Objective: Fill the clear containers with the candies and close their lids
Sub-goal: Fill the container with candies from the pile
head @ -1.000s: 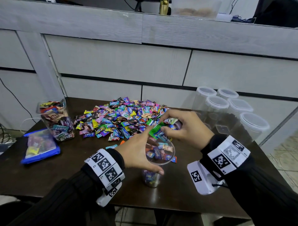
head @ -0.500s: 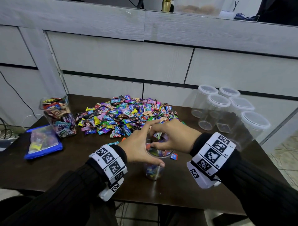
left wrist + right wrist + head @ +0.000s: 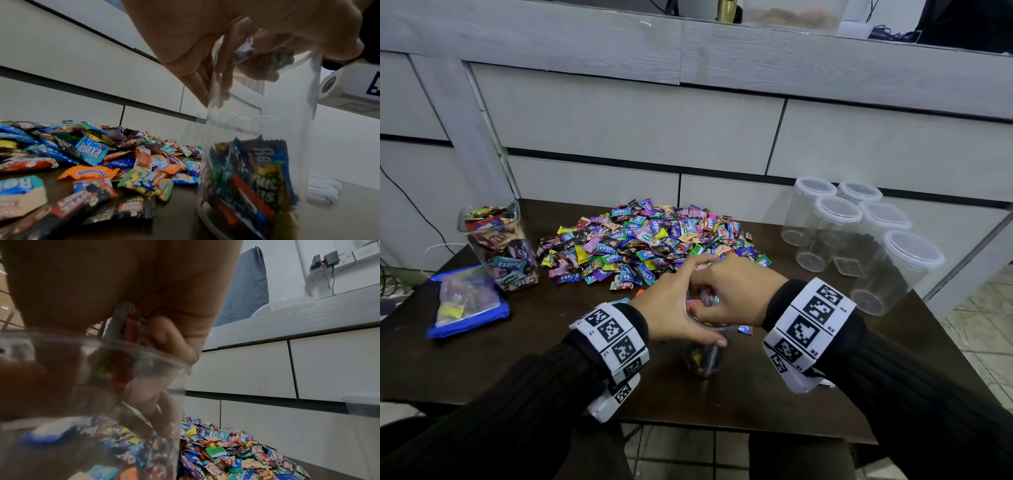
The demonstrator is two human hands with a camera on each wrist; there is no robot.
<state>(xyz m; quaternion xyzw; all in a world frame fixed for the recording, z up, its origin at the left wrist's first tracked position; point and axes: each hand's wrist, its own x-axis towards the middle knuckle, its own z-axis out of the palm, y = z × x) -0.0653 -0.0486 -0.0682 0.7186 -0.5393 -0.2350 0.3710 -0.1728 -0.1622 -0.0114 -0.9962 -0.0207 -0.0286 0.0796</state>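
The clear container [image 3: 703, 358] stands upright on the dark table [image 3: 517, 359], near its front edge and just in front of the candy pile [image 3: 650, 240]; its lid is off and its mouth open. Wrapped candies fill only its bottom part, as the left wrist view shows through the clear wall [image 3: 257, 175]. The left hand [image 3: 674, 308] is wrapped around the container's upper part, thumb on the near side under the rim and fingers curled around the far side. The right hand [image 3: 736, 291] sits over the mouth, its fingers bent down into the opening and closed on a small bunch of candies [image 3: 127, 321], which both wrist views show tucked between fingers and palm at rim height. The 2 hands touch above the container. A few loose candies lie on the table just beside its base, among them a blue one [image 3: 744, 329] to its right. The pile spreads across the middle of the table toward the grey panelled wall [image 3: 637, 113]. At the left, a second container [image 3: 500, 245] is full of candies to the top and has no lid on, and a flat blue-edged bag [image 3: 465, 301] lies just in front of it. At the right, well apart from the hands, 5 empty clear containers [image 3: 859, 236] stand in a cluster with their lids on.
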